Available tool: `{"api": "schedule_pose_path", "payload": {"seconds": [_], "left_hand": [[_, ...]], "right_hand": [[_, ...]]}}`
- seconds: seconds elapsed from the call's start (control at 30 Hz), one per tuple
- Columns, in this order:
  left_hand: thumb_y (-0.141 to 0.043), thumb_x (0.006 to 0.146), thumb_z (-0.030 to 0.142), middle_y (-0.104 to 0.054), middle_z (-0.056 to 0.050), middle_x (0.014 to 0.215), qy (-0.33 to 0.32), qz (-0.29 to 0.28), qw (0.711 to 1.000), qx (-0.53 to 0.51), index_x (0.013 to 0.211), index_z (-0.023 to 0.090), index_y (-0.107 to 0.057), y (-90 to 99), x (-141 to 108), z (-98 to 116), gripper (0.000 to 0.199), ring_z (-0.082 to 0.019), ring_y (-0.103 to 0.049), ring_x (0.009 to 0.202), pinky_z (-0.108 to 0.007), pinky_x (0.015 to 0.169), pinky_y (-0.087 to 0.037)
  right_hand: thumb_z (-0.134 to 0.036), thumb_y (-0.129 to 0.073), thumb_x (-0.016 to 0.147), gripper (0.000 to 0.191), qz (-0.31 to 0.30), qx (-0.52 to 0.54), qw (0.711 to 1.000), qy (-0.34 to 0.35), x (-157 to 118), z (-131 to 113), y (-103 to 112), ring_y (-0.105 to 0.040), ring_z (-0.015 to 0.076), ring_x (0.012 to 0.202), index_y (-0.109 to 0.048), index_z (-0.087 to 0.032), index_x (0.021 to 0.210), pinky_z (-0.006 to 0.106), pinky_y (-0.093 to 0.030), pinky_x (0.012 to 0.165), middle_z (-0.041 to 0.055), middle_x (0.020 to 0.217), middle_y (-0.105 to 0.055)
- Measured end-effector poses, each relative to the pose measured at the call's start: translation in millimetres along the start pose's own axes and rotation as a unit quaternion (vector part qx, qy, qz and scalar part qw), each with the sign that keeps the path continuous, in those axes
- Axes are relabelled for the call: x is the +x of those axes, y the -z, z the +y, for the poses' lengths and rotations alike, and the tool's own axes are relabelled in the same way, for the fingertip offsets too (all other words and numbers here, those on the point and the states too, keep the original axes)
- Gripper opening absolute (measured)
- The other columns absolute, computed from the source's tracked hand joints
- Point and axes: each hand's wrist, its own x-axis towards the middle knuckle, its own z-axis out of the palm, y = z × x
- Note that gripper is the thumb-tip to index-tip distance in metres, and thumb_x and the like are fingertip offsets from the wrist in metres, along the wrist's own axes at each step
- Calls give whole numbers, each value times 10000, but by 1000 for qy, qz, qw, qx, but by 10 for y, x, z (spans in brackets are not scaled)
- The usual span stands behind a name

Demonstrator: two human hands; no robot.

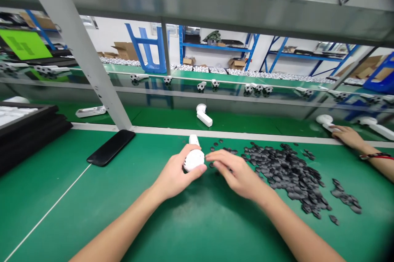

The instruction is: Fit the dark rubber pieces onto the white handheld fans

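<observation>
In my left hand [177,171] is a white plastic device with a round, flat head [194,160] and a short handle [193,139] that points away from me. The thumb and fingers wrap round the head's edge. My right hand [238,173] is just to the right of the head, its fingers stretched toward the rim and slightly apart. I see nothing between them, and whether the fingertips touch the rim is unclear. A spread pile of small black disc-like pieces [286,171] lies on the green table [147,212], right of my right hand.
A black phone [111,148] with a white cable lies to the left. Past the pale strip [221,134], a similar white device [204,115] rests on a green conveyor belt [166,120]. Another person's hand [347,135] touches a white device at right. A slanted metal post [83,56] rises at left.
</observation>
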Motion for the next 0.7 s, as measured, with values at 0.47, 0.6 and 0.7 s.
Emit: {"api": "schedule_pose_path", "payload": {"seconds": [0.47,0.6,0.7], "left_hand": [[-660,937,533,-611,-7,969,15,147,967,-208,1188,237,-589,107,109,-130,394,-90,-472,620,-197,522,-395],[-651,940,536,-622,4,938,19,155,964,-215,1162,231,-595,105,114,-161,381,-67,-431,547,-198,510,-393],[-655,929,547,-645,-8,979,20,151,969,-197,1197,232,-584,81,103,-161,420,-78,-457,558,-207,521,-401]], "right_hand": [[-304,-590,1025,210,4,-249,964,-97,10,623,204,-636,254,1060,-784,-283,1104,366,-571,880,79,1115,-651],[-312,-643,999,180,-35,-285,955,-81,7,512,208,-612,271,1013,-808,-281,1064,388,-573,822,87,1089,-633],[-307,-647,997,188,-67,-282,954,-71,-15,489,213,-592,276,988,-814,-277,1079,425,-565,844,90,1080,-630]]}}
